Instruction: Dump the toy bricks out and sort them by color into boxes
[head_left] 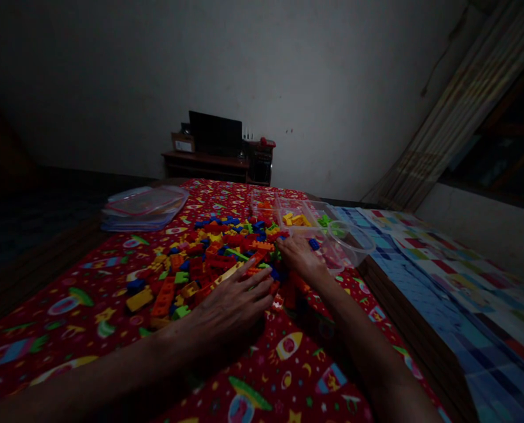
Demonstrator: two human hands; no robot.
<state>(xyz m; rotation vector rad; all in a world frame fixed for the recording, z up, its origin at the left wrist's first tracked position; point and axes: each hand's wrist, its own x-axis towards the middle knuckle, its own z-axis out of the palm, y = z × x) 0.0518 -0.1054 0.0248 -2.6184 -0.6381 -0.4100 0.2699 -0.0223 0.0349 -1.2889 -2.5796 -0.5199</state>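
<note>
A heap of toy building bricks (200, 267) in red, orange, yellow, blue and green is spread on a red patterned cloth (306, 376). My left hand (242, 294) lies over the near right side of the heap, palm down, fingers stretched out and slightly apart, holding nothing visible. Just right of it, my right hand (301, 255) reaches to the heap's right edge, with its fingers bent and close together among the bricks. Whatever is between those fingertips is hidden. Beyond are clear plastic boxes, one with yellow bricks (296, 220), another with green bricks (325, 221).
Stacked clear lids (145, 207) lie at the far left of the cloth. An empty-looking round clear tub (354, 244) stands at the right, near a brown wooden edge (414, 329). A checked bedspread (473, 282) is farther right. A dark monitor (215, 132) stands by the back wall.
</note>
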